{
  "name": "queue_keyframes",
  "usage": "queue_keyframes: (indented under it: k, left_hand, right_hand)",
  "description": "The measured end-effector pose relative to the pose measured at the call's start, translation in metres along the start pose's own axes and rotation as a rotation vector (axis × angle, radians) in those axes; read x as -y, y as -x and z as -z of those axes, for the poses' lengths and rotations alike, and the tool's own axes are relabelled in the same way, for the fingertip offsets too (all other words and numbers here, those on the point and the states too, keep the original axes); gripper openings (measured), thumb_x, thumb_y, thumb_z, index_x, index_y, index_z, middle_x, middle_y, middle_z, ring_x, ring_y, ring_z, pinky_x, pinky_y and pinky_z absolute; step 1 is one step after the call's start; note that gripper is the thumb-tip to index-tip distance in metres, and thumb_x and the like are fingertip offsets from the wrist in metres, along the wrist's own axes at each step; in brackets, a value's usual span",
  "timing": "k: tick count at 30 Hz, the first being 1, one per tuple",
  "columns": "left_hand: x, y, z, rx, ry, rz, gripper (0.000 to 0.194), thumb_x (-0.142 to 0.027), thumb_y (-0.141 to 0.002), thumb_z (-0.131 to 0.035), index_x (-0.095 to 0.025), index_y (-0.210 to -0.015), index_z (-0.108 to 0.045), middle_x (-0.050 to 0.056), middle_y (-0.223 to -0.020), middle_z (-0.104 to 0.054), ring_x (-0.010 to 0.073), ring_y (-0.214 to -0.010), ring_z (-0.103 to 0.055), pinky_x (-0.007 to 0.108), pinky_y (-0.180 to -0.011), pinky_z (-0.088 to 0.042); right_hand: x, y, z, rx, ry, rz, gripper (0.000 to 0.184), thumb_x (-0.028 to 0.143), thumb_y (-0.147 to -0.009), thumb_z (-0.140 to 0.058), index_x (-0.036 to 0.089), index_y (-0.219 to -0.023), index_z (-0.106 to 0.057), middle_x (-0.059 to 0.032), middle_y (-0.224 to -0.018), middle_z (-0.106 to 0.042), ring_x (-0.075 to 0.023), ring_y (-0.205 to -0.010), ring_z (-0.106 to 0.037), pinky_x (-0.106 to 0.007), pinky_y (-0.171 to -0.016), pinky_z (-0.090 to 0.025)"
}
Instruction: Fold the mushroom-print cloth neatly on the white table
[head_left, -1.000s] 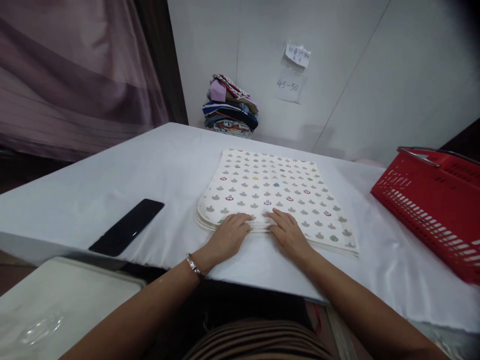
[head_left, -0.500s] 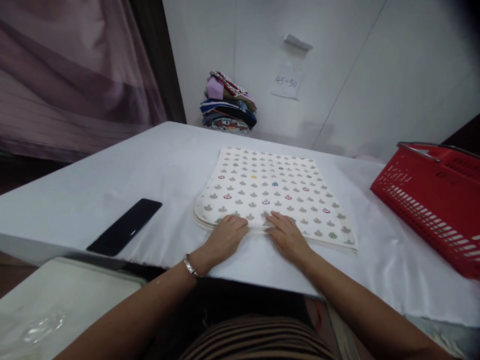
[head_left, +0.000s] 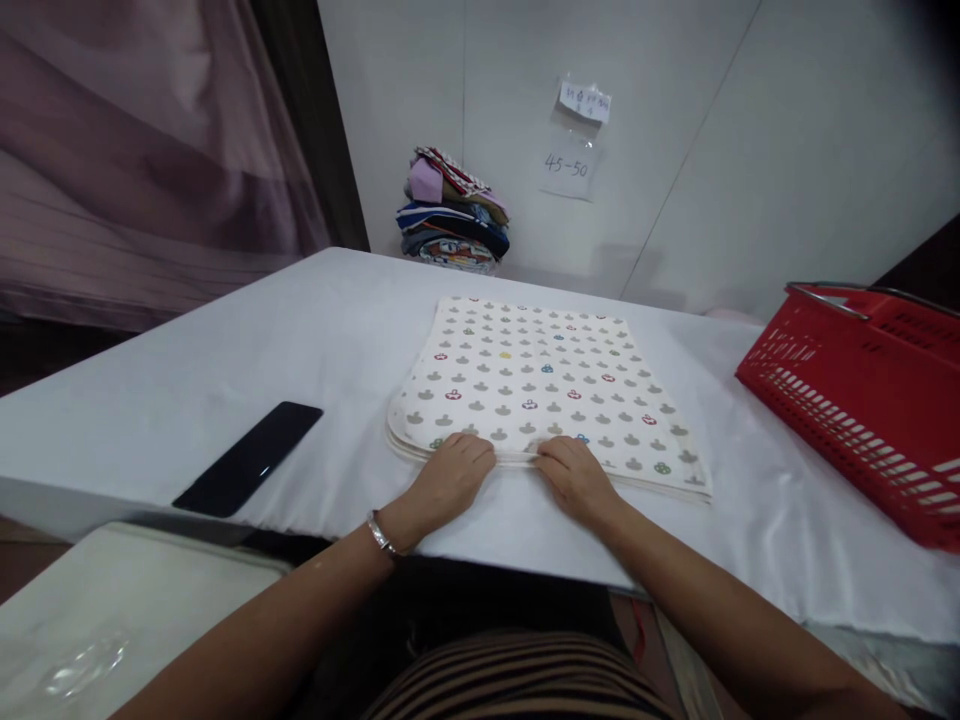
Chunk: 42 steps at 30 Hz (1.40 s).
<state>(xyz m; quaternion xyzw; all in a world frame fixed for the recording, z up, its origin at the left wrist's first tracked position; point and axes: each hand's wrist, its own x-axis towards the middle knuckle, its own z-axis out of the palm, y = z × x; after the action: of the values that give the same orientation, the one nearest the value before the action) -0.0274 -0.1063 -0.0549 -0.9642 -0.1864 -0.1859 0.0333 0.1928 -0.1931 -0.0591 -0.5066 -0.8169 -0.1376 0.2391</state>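
Note:
A white cloth (head_left: 517, 380) with grey and coloured mushroom-like prints lies folded in layers on the white-covered table. Along its near edge, left of the middle, my left hand (head_left: 454, 475) is closed, fingers curled over the fabric. My right hand (head_left: 577, 480) grips the same edge a short way to the right, its fingers bent onto the cloth. Both thumbs are hidden. A silver bracelet (head_left: 381, 535) circles my left wrist.
On the table's left side lies a black phone (head_left: 251, 458). A red plastic basket (head_left: 862, 400) stands at the right. Folded clothes (head_left: 454, 215) are stacked at the back by the wall, below a paper sign (head_left: 568, 168). A pale lid-like surface (head_left: 135, 590) sits lower left.
My right hand's fingers, earlier stretched over the cloth, have curled in on its near edge. My left hand stays in place. The view has shifted slightly.

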Motion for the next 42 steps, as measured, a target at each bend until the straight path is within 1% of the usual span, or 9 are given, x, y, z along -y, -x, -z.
queue_keyframes:
  k: [4, 7, 12, 16, 19, 24, 31, 36, 42]
  left_hand:
    - [-0.002, -0.005, 0.002, -0.023, 0.001, -0.012, 0.015, -0.020, -0.090, -0.043, -0.016, -0.096, -0.056, 0.006, -0.107, -0.059, 0.0192, -0.093, -0.050, 0.035, -0.079, -0.039]
    - [-0.005, -0.009, 0.001, -0.049, -0.005, -0.024, 0.016, -0.018, -0.091, -0.041, -0.016, -0.092, -0.057, 0.006, -0.113, -0.058, 0.0183, -0.095, -0.050, 0.035, -0.081, -0.039]
    - [-0.010, -0.018, -0.002, -0.045, -0.009, -0.027, 0.017, -0.014, -0.091, -0.039, -0.016, -0.087, -0.055, 0.004, -0.103, -0.058, 0.0169, -0.090, -0.049, 0.033, -0.079, -0.039]
    - [-0.010, -0.019, -0.004, -0.029, -0.026, -0.038, 0.020, -0.015, -0.092, -0.038, -0.016, -0.079, -0.053, 0.003, -0.085, -0.056, 0.0159, -0.080, -0.048, 0.032, -0.074, -0.039]
    - [-0.009, -0.018, -0.005, -0.040, -0.062, -0.070, 0.022, -0.013, -0.091, -0.036, -0.017, -0.075, -0.051, 0.002, -0.078, -0.054, 0.0156, -0.075, -0.046, 0.032, -0.072, -0.038]
    - [-0.008, -0.017, -0.008, -0.069, -0.096, -0.080, 0.022, -0.011, -0.091, -0.036, -0.017, -0.076, -0.051, 0.002, -0.074, -0.053, 0.0156, -0.072, -0.046, 0.033, -0.072, -0.036]
    - [-0.007, -0.017, -0.009, -0.111, -0.106, -0.077, 0.024, -0.011, -0.090, -0.037, -0.017, -0.071, -0.050, 0.001, -0.069, -0.053, 0.0151, -0.068, -0.045, 0.033, -0.071, -0.036]
    - [-0.009, -0.019, -0.006, -0.091, -0.108, -0.080, 0.023, -0.011, -0.090, -0.037, -0.017, -0.072, -0.050, 0.001, -0.068, -0.053, 0.0151, -0.067, -0.046, 0.033, -0.070, -0.035]
    - [-0.013, -0.028, -0.003, -0.030, -0.113, -0.075, 0.015, -0.014, -0.090, -0.041, -0.018, -0.078, -0.050, 0.000, -0.073, -0.054, 0.0156, -0.070, -0.048, 0.032, -0.068, -0.033]
  right_hand:
    - [0.001, 0.000, 0.001, 0.032, 0.003, -0.007, 0.025, 0.015, -0.092, -0.040, 0.016, -0.087, -0.064, -0.0079, -0.091, -0.063, -0.0191, -0.084, -0.051, -0.032, -0.070, -0.041]
    - [0.001, 0.000, 0.000, 0.049, 0.007, -0.006, 0.025, 0.015, -0.092, -0.040, 0.017, -0.089, -0.064, -0.0076, -0.092, -0.063, -0.0190, -0.085, -0.051, -0.031, -0.071, -0.041]
    - [0.000, 0.002, -0.002, 0.039, 0.024, -0.008, 0.027, 0.014, -0.092, -0.037, 0.018, -0.091, -0.063, -0.0071, -0.092, -0.064, -0.0189, -0.083, -0.052, -0.031, -0.069, -0.039]
    - [0.000, 0.002, -0.001, 0.046, 0.055, -0.008, 0.028, 0.012, -0.092, -0.035, 0.017, -0.091, -0.062, -0.0071, -0.084, -0.063, -0.0186, -0.078, -0.051, -0.031, -0.067, -0.037]
    - [0.000, 0.002, 0.001, 0.058, 0.071, -0.014, 0.028, 0.013, -0.092, -0.034, 0.016, -0.092, -0.061, -0.0060, -0.080, -0.062, -0.0180, -0.074, -0.050, -0.030, -0.065, -0.035]
    - [0.000, 0.003, 0.002, 0.051, 0.093, -0.009, 0.027, 0.014, -0.093, -0.034, 0.016, -0.101, -0.060, -0.0052, -0.082, -0.062, -0.0179, -0.076, -0.050, -0.030, -0.066, -0.036]
    - [-0.005, 0.003, 0.004, 0.051, 0.101, -0.029, 0.024, 0.014, -0.092, -0.040, 0.017, -0.100, -0.062, -0.0075, -0.090, -0.063, -0.0195, -0.084, -0.051, -0.032, -0.069, -0.036]
    - [-0.010, 0.002, 0.001, 0.107, 0.115, -0.036, 0.023, 0.013, -0.091, -0.042, 0.018, -0.099, -0.063, -0.0066, -0.087, -0.062, -0.0194, -0.080, -0.050, -0.032, -0.068, -0.036]
    - [-0.010, 0.001, 0.002, 0.155, 0.111, -0.044, 0.024, 0.014, -0.091, -0.042, 0.019, -0.101, -0.063, -0.0057, -0.086, -0.062, -0.0190, -0.080, -0.051, -0.031, -0.068, -0.037]
